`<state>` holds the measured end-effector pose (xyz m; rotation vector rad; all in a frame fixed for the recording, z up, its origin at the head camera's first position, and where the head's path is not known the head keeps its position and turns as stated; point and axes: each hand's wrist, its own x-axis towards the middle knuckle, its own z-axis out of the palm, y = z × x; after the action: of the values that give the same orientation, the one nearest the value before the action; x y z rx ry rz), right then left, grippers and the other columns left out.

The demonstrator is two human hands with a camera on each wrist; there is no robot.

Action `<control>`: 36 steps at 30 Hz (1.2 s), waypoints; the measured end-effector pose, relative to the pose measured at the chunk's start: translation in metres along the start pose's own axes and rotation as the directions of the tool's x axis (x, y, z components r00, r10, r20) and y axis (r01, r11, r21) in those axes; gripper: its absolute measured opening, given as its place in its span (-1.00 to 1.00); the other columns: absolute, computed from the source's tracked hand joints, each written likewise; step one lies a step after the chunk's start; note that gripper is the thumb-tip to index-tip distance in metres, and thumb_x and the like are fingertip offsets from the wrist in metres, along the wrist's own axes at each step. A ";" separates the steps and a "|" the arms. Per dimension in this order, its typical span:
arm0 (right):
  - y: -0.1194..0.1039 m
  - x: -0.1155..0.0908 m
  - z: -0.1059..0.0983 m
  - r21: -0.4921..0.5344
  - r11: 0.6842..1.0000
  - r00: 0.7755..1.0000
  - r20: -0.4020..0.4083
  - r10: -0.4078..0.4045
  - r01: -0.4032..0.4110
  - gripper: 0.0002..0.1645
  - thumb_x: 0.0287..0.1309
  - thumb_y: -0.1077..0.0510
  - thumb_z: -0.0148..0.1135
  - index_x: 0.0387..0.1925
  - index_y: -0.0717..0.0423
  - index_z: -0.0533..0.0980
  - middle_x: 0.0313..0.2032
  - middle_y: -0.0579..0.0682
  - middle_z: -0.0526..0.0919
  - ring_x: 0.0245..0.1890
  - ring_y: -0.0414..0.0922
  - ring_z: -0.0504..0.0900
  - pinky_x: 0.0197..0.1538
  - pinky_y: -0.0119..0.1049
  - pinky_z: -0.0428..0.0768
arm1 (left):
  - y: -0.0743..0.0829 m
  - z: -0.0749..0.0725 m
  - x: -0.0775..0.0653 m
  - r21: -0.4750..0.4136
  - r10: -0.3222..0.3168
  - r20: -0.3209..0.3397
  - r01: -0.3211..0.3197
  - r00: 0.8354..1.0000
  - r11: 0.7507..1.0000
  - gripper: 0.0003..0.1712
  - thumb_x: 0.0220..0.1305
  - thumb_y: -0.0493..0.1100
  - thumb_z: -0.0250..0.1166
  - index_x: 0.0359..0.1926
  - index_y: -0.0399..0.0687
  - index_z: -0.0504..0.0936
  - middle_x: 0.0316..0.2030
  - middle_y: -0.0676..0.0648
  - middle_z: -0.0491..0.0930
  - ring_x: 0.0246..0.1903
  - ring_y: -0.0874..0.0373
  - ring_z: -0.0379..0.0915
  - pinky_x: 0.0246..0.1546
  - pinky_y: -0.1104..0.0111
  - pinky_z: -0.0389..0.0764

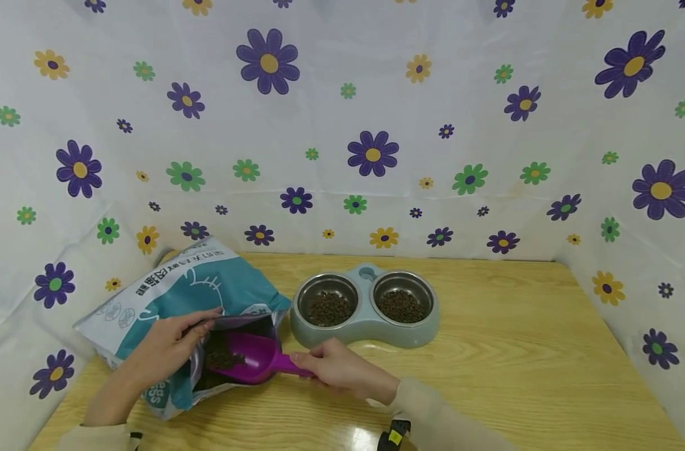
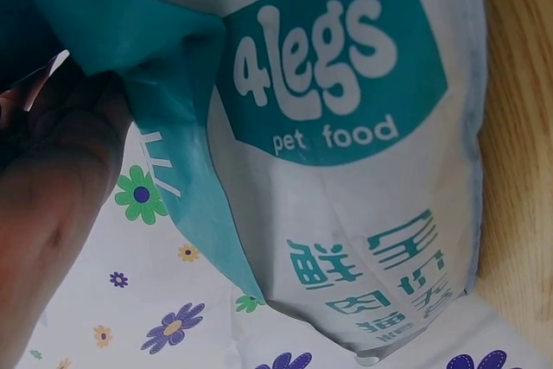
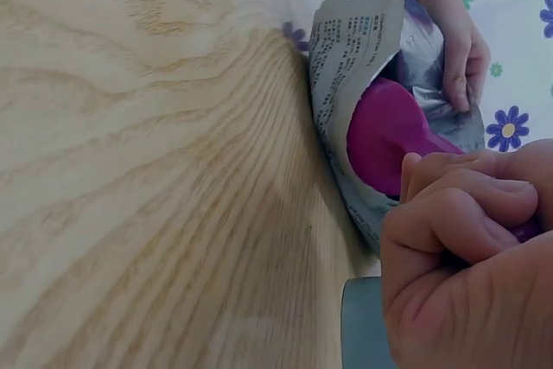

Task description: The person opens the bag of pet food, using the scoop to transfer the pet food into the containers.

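One scoop (image 1: pixel 258 362) lies across my front, long axis roughly left to right, its pan, bearing kibble (image 1: pixel 228 359), inside the bag's (image 1: pixel 243 283) mouth. My right hand (image 1: pixel 342 368), the nearer to the handle, grips it, so the pan lies to that hand's left. My left hand (image 1: pixel 164 344) pinches the bag's upper rim. Beyond my right hand, just beside the bag, stands the twin bowl (image 1: pixel 366 313), kibble in both halves.

The head view looks forward and down, sharing the bag (image 1: pixel 179 297) with both wrist views, left nearest.
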<state>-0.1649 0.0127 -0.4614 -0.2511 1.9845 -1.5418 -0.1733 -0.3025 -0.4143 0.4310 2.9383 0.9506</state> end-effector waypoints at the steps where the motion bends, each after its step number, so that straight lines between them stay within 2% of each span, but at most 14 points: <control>1: 0.001 -0.001 -0.001 -0.003 1.000 1.000 -0.003 -0.001 0.001 -0.37 0.44 -0.18 0.18 -0.38 0.33 0.70 -0.74 -0.14 0.41 -0.81 -0.29 0.12 -0.72 -0.44 0.10 | 0.000 0.000 0.000 0.004 0.000 0.000 0.000 1.000 1.000 -0.56 0.62 -0.08 0.05 0.36 -0.08 0.56 -0.51 0.08 0.46 -0.70 0.34 0.14 -0.65 0.38 0.29; 6: 0.003 -0.007 -0.005 0.011 1.000 1.000 -0.011 0.001 -0.001 -0.40 0.43 -0.18 0.20 -0.32 0.31 0.73 -0.71 -0.13 0.45 -0.78 -0.29 0.15 -0.71 -0.45 0.12 | 0.000 0.000 0.001 -0.007 -0.004 0.014 0.004 1.000 1.000 -0.56 0.63 -0.08 0.03 0.36 -0.09 0.56 -0.49 0.07 0.50 -0.71 0.34 0.16 -0.66 0.38 0.30; 11: 0.002 -0.013 -0.012 0.006 1.000 1.000 -0.009 -0.010 0.010 -0.39 0.43 -0.17 0.20 -0.31 0.34 0.71 -0.72 -0.13 0.41 -0.78 -0.28 0.13 -0.71 -0.43 0.11 | 0.002 -0.002 0.002 -0.004 0.006 0.009 -0.006 1.000 1.000 -0.57 0.62 -0.10 0.04 0.35 -0.11 0.57 -0.49 0.06 0.51 -0.70 0.34 0.20 -0.65 0.39 0.32; 25: 0.009 -0.026 -0.026 0.031 0.999 1.000 0.003 -0.031 0.031 -0.35 0.43 -0.19 0.20 -0.28 0.40 0.68 -0.70 -0.13 0.41 -0.77 -0.29 0.15 -0.70 -0.45 0.12 | 0.001 0.000 0.004 0.002 0.014 0.003 -0.014 1.000 1.000 -0.56 0.62 -0.08 0.04 0.36 -0.10 0.56 -0.58 0.08 0.38 -0.75 0.34 0.10 -0.67 0.39 0.30; 29: 0.009 -0.031 -0.034 0.052 0.998 0.999 0.023 -0.044 0.042 -0.33 0.41 -0.20 0.22 -0.26 0.44 0.66 -0.70 -0.14 0.39 -0.76 -0.29 0.13 -0.70 -0.45 0.11 | 0.001 0.000 0.003 -0.001 0.012 0.007 -0.012 1.000 1.000 -0.56 0.62 -0.08 0.03 0.36 -0.10 0.56 -0.57 0.08 0.40 -0.75 0.34 0.11 -0.68 0.39 0.31; 36: 0.005 -0.047 -0.056 0.069 0.998 0.999 0.045 -0.015 0.012 -0.32 0.40 -0.21 0.22 -0.27 0.43 0.63 -0.74 -0.14 0.33 -0.77 -0.28 0.06 -0.70 -0.44 0.07 | 0.000 0.000 0.001 0.000 0.008 0.010 -0.008 1.000 1.000 -0.55 0.63 -0.05 0.03 0.35 -0.09 0.56 -0.57 0.08 0.42 -0.75 0.33 0.11 -0.68 0.38 0.31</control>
<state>-0.1578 0.0830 -0.4423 -0.2694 1.8939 -1.5957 -0.1744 -0.3022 -0.4140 0.4469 2.9297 0.9471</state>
